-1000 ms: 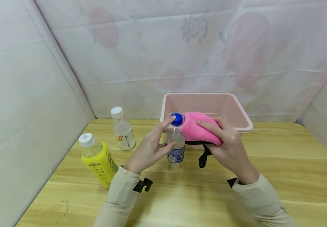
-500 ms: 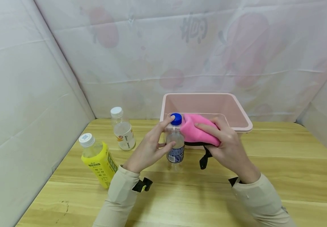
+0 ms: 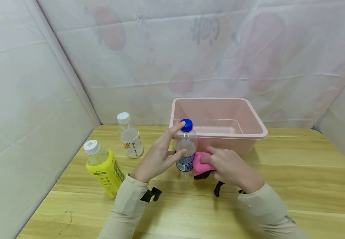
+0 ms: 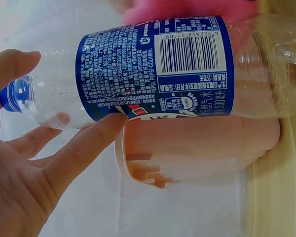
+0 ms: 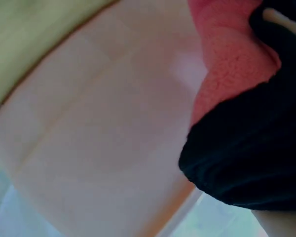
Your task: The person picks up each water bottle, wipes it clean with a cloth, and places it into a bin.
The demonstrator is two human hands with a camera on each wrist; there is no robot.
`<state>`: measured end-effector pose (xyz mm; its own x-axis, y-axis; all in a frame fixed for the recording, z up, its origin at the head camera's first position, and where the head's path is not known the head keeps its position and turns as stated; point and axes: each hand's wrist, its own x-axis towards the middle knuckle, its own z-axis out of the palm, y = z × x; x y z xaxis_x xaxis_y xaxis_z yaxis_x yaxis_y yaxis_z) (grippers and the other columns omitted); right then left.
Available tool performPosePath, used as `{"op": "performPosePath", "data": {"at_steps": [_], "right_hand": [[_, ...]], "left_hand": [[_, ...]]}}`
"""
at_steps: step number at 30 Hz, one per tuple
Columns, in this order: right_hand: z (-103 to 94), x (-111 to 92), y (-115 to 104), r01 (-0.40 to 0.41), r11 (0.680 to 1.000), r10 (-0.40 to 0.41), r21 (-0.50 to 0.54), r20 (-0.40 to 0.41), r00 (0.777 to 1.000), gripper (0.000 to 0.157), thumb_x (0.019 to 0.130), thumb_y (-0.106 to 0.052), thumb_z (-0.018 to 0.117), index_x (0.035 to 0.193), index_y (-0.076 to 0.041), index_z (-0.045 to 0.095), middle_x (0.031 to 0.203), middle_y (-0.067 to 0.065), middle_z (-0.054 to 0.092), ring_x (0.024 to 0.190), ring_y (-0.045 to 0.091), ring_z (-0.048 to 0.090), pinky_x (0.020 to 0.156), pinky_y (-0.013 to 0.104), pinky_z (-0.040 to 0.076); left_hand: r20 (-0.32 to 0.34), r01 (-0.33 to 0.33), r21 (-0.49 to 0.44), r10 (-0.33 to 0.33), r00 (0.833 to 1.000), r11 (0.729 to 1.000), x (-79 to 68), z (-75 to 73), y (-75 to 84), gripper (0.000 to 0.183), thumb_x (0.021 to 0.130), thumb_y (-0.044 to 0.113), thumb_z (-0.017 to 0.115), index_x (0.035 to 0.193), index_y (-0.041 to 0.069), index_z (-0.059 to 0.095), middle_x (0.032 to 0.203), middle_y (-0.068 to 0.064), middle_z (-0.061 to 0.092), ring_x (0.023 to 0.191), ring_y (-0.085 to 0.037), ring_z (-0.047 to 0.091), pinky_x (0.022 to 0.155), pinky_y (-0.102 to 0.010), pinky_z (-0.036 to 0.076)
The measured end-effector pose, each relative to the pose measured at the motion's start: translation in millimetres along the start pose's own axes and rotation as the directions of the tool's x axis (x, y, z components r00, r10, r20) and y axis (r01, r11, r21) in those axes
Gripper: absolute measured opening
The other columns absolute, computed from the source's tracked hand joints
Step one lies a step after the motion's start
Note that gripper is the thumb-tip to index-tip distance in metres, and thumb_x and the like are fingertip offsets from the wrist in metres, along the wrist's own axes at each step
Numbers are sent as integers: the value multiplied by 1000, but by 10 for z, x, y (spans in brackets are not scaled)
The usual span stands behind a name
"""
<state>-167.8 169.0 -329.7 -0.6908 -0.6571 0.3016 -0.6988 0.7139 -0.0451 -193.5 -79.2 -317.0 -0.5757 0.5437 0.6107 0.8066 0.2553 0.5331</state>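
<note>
My left hand (image 3: 160, 155) holds a clear plastic soda bottle (image 3: 187, 142), upright on the table, with one fingertip at its blue cap (image 3: 186, 125) and another on its side. In the left wrist view, the blue label (image 4: 158, 69) with its barcode shows on the bottle. To the right, my right hand (image 3: 230, 167) grips a bunched pink fleece cloth (image 3: 201, 162) with black fabric along one side, up against the lower part of the bottle. Pink fleece (image 5: 237, 69) and black fabric (image 5: 237, 153) fill the right side of the right wrist view; that hand is mostly hidden there.
Behind the bottle stands a pink plastic bin (image 3: 256, 127). On the left are a clear bottle with a white cap (image 3: 130, 139) and a yellow-wrapped bottle (image 3: 105, 172), both upright on the wooden table (image 3: 304, 172). Pale fabric walls (image 3: 148, 49) enclose the table.
My right hand has moved the pink cloth down, from beside the bottle's neck and shoulder to its lower label. The bin's front now shows more. My left hand and the bottle have hardly moved.
</note>
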Motion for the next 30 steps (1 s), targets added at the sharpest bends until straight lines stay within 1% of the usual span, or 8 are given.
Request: {"op": "performPosePath", "data": {"at_steps": [2, 4, 6, 8, 14, 21, 26, 30], "right_hand": [[54, 7, -28, -33, 999, 31, 17, 103, 994, 40, 62, 11, 71, 91, -17, 74, 86, 0, 57, 65, 16, 52, 53, 33, 51], [104, 13, -54, -66, 997, 59, 33, 181, 982, 40, 64, 12, 71, 93, -15, 76, 85, -1, 58, 66, 16, 52, 55, 32, 50], [138, 20, -73, -87, 995, 74, 46, 226, 971, 39, 66, 12, 72, 95, -14, 78, 85, -2, 58, 68, 15, 53, 56, 31, 48], [157, 23, -80, -102, 994, 88, 48, 238, 967, 40, 67, 13, 72, 95, -14, 78, 84, -2, 57, 68, 15, 51, 56, 30, 45], [150, 16, -74, -112, 992, 95, 59, 235, 967, 40, 67, 15, 70, 94, -14, 78, 82, -3, 54, 66, 14, 49, 55, 28, 42], [114, 9, -65, -78, 996, 67, 48, 198, 978, 40, 66, 14, 71, 92, -15, 77, 80, -3, 54, 64, 13, 48, 53, 29, 44], [23, -2, -49, -35, 999, 32, 32, 107, 994, 40, 65, 12, 72, 90, -19, 76, 81, -5, 55, 63, 12, 50, 52, 30, 47], [-76, -13, -47, 6, 1000, -6, 24, -3, 1000, 48, 64, 12, 75, 100, -21, 77, 89, -4, 59, 64, 12, 52, 53, 30, 50]], "left_hand": [[5, -5, 0, 5, 1000, 1000, 7, -2, 9, 69, 96, 1, 68, 154, 9, 32, 147, -19, 47, 109, -29, 60, 71, -21, 61], [10, -11, 0, 11, 1000, 1000, 13, -4, 16, 69, 96, 1, 68, 154, 9, 32, 147, -18, 47, 109, -29, 60, 71, -20, 60], [10, -11, 2, 11, 1000, 1000, 15, -6, 13, 69, 96, 1, 68, 154, 9, 32, 146, -18, 48, 109, -30, 60, 71, -21, 61], [6, -6, 4, 6, 1000, 1000, 12, -9, 8, 70, 96, 1, 68, 155, 9, 33, 146, -18, 48, 109, -29, 60, 71, -21, 61], [2, 9, 12, -9, 1000, 1000, -7, -11, -9, 70, 96, 3, 69, 155, 10, 32, 140, -18, 52, 110, -28, 60, 71, -21, 61], [-13, 14, -1, -15, 1000, 1000, -21, -4, -21, 71, 95, 1, 69, 156, 9, 31, 132, -19, 55, 108, -27, 61, 69, -19, 60], [-12, 7, 2, -6, 1000, 1000, -13, -7, -14, 71, 95, 1, 69, 155, 11, 32, 137, -19, 54, 110, -27, 61, 69, -19, 60], [-10, 14, -6, -14, 1000, 1000, -17, -4, -16, 72, 95, 0, 69, 155, 10, 31, 139, -20, 53, 110, -28, 61, 70, -20, 60]]}}
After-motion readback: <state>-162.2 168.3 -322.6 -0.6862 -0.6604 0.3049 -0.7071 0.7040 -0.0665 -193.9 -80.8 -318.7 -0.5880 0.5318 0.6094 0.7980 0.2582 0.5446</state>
